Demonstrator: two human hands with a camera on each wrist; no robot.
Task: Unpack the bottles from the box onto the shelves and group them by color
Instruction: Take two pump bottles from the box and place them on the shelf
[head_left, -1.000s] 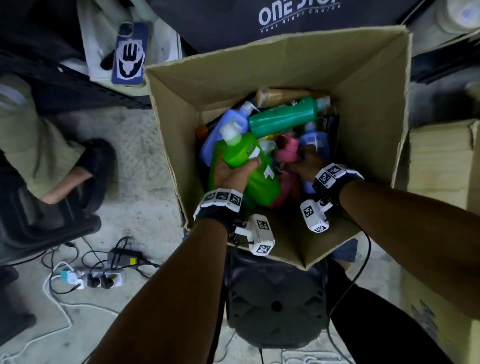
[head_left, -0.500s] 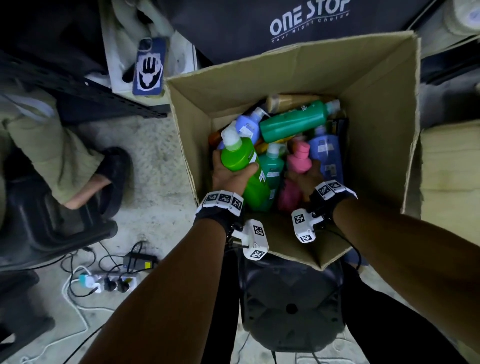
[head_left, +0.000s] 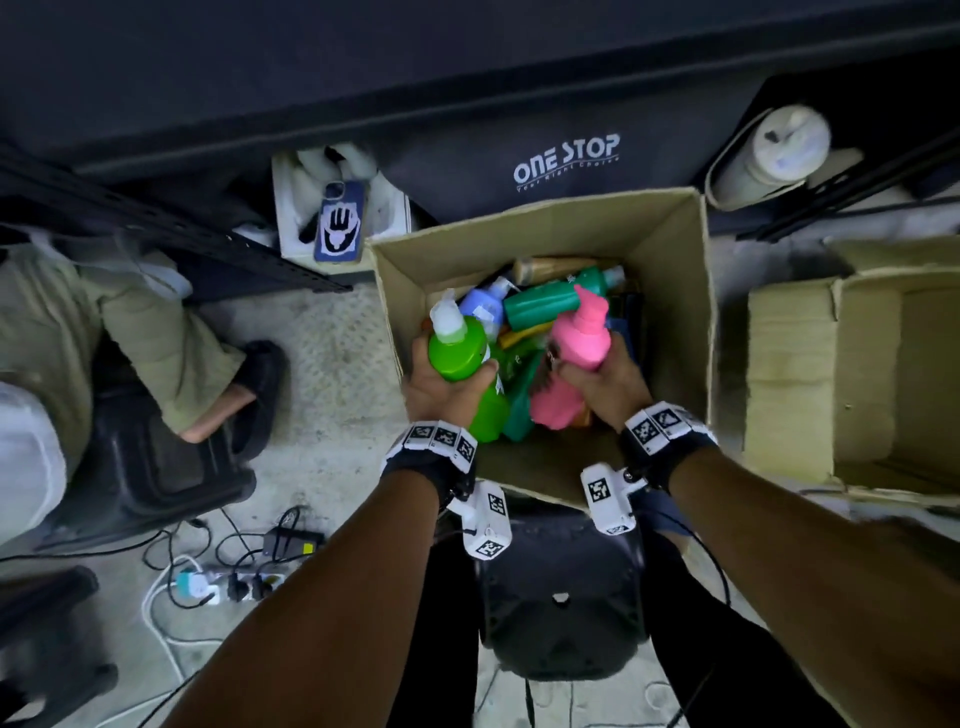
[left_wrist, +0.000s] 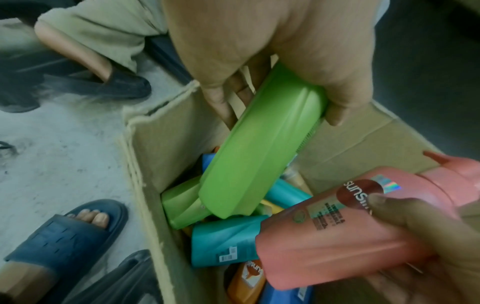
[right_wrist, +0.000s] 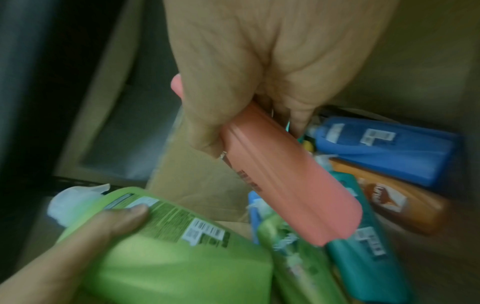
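Note:
An open cardboard box (head_left: 670, 270) on the floor holds several bottles. My left hand (head_left: 441, 387) grips a light green bottle (head_left: 460, 348) with a white cap, lifted at the box's left side; the same green bottle (left_wrist: 259, 148) fills the left wrist view. My right hand (head_left: 605, 382) grips a pink bottle (head_left: 579, 338) raised above the pile, seen as the pink bottle (right_wrist: 291, 174) in the right wrist view. Below lie a dark green bottle (head_left: 545, 301), a light blue bottle (head_left: 483, 306), a blue bottle (right_wrist: 384, 148), an orange bottle (right_wrist: 400, 205) and teal ones (left_wrist: 223, 242).
A second, open cardboard box (head_left: 857, 374) stands to the right. A black stool (head_left: 561, 597) is under my arms. Another person's leg and sandal (head_left: 249, 384) are at the left, with a power strip and cables (head_left: 223, 587) on the floor. Dark shelf rails (head_left: 156, 228) run at upper left.
Both hands have risen out of the pile. The pink bottle, earlier low among the others, is now lifted in my right hand; the green bottle has come up with my left.

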